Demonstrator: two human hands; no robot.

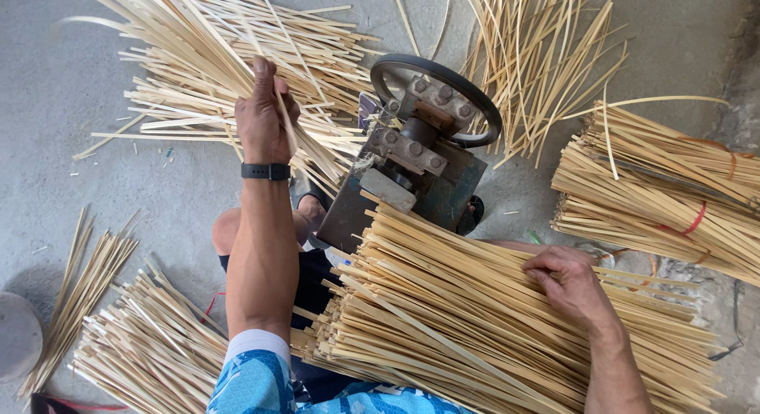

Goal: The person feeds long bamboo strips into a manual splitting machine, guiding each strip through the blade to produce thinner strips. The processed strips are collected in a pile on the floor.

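A big stack of bamboo strips (pixel 475 319) is lying across the person's lap, the right hand (pixel 571 281) resting on it, fingers curled over the strips. The left hand (pixel 263 113) is gripping a few loose bamboo slivers (pixel 198 42) beside the hand-wheel splitting machine (pixel 416 157).

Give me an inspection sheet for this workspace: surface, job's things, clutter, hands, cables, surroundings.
Surface: grey concrete floor, dusty, small chips scattered.
Job's things: metal machine with a black handwheel; large stack of bamboo strips across the lap; thin slivers fanned out beyond the machine.
Clutter: loose strip piles at lower left; tied bundles at right with red bands.
Hands: left hand shut on a few thin slivers, black band on wrist; right hand rests on the large stack, grip unclear.
Cables: nothing seen.
Surroundings: round grey object at left edge, partly cut off.
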